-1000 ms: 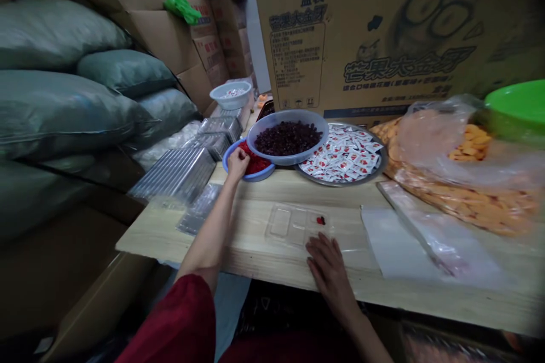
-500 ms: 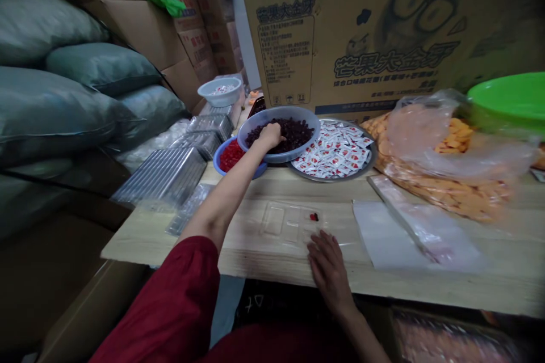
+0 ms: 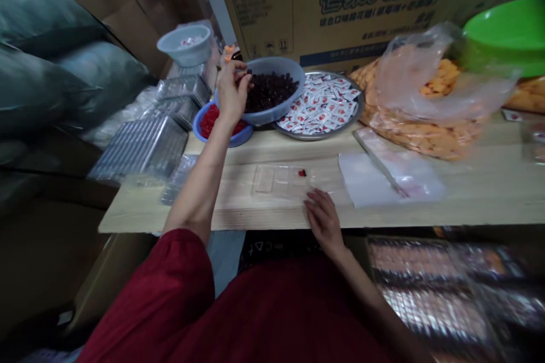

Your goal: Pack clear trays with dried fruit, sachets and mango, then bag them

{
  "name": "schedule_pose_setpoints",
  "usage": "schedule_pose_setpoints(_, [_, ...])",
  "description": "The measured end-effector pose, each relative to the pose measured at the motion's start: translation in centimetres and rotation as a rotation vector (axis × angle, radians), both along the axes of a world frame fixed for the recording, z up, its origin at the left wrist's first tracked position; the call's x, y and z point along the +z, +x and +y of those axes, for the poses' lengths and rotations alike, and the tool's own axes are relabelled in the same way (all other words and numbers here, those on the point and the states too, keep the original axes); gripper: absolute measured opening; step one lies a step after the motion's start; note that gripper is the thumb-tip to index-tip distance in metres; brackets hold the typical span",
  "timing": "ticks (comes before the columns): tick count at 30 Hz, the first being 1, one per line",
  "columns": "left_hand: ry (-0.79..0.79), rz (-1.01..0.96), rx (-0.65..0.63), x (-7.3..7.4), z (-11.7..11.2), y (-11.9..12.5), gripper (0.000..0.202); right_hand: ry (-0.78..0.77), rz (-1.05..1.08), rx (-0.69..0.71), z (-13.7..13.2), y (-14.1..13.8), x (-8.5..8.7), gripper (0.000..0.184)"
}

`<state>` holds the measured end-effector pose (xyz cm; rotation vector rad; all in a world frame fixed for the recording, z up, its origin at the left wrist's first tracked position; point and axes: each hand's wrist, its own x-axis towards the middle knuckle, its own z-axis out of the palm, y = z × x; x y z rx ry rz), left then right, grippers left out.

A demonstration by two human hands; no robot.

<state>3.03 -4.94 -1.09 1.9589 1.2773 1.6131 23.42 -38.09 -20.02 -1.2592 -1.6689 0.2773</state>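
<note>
The left hand (image 3: 233, 89), pinched narrow at the rim of the round pale-blue plastic bowl (image 3: 275, 112), seems to hold a small dark piece (image 3: 249, 72), probably soft, best taken by its sides. The right hand (image 3: 324, 216), fingers loosely spread, rests against the clear plastic compartment tray (image 3: 281, 182) near the bench's (image 3: 238, 216) front edge; likely thin and slippery, best held by its rim.

Bulging grey-green sacks (image 3: 29, 91) lie piled at far left; a large brown printed cardboard carton (image 3: 366, 17) stands at the rear of the pale wood-grained table (image 3: 489, 193); a clear plastic bag of orange pieces (image 3: 417, 130) rests at right; a bright green round plastic basin (image 3: 506, 37) sits beside it; a white rectangular sheet (image 3: 361, 181) lies flat nearer the front edge; shiny packed goods (image 3: 430, 306) show below, blurred.
</note>
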Motion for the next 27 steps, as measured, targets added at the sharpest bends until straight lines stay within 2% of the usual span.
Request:
schedule_pose_setpoints(2, [-0.027,0.087,-0.191,-0.3,-4.6,0.6,0.019,-0.019,0.021,-0.024,-0.6,0.3,0.3,0.031])
schedule_pose_setpoints(3, [-0.038,0.157,-0.263,-1.0,-7.2,1.0,0.02,-0.028,0.026,-0.033,-0.9,0.4,0.4,0.031])
schedule_pose_setpoints(5, [-0.097,0.316,-0.404,-3.5,-12.3,2.0,0.018,-0.031,0.03,-0.039,-1.3,0.5,0.4,0.03])
schedule_pose_setpoints(7, [-0.127,0.472,-0.532,-7.1,-16.1,3.0,0.018,-0.03,0.025,-0.029,-1.3,0.6,0.4,0.03])
schedule_pose_setpoints(9, [-0.104,0.59,-0.579,-10.7,-18.2,3.8,0.018,-0.031,0.018,-0.018,-1.2,0.5,0.5,0.03])
schedule_pose_setpoints(11, [-0.071,0.643,-0.582,-13.6,-18.8,4.2,0.018,-0.032,0.009,-0.013,-0.8,0.4,0.8,0.03])
schedule_pose_setpoints(13, [-0.047,0.648,-0.569,-15.3,-18.9,4.3,0.019,-0.029,-0.004,-0.009,-0.3,0.2,1.0,0.029])
schedule_pose_setpoints(14, [-0.039,0.641,-0.564,-15.7,-18.9,4.3,0.019,-0.027,-0.012,-0.006,-0.1,0.0,1.0,0.029])
schedule_pose_setpoints(15, [-0.035,0.629,-0.557,-15.8,-19.0,4.3,0.019,-0.027,-0.021,-0.001,0.2,-0.1,1.1,0.029])
schedule_pose_setpoints(17, [-0.033,0.59,-0.541,-15.1,-19.4,3.9,0.02,-0.027,-0.041,0.017,0.8,-0.3,1.0,0.03])
schedule_pose_setpoints(19, [-0.018,0.53,-0.485,-13.2,-19.4,2.9,0.021,-0.03,-0.067,0.026,1.4,-0.4,0.7,0.032])
schedule_pose_setpoints(21, [0.027,0.419,-0.296,-10.8,-18.3,0.8,0.022,-0.047,-0.116,0.006,2.0,-0.4,0.4,0.035])
schedule_pose_setpoints(24, [0.063,0.181,0.184,-7.7,-13.3,-4.0,0.022,-0.099,-0.213,-0.036,3.0,-0.2,0.1,0.039])
schedule_pose_setpoints(26, [-0.013,0.177,0.359,-6.8,-8.4,-7.3,0.02,-0.119,-0.248,-0.048,3.5,0.0,0.1,0.037])
schedule_pose_setpoints(27, [-0.101,0.246,0.379,-6.8,-5.9,-8.7,0.018,-0.119,-0.252,-0.053,3.7,0.0,0.3,0.036])
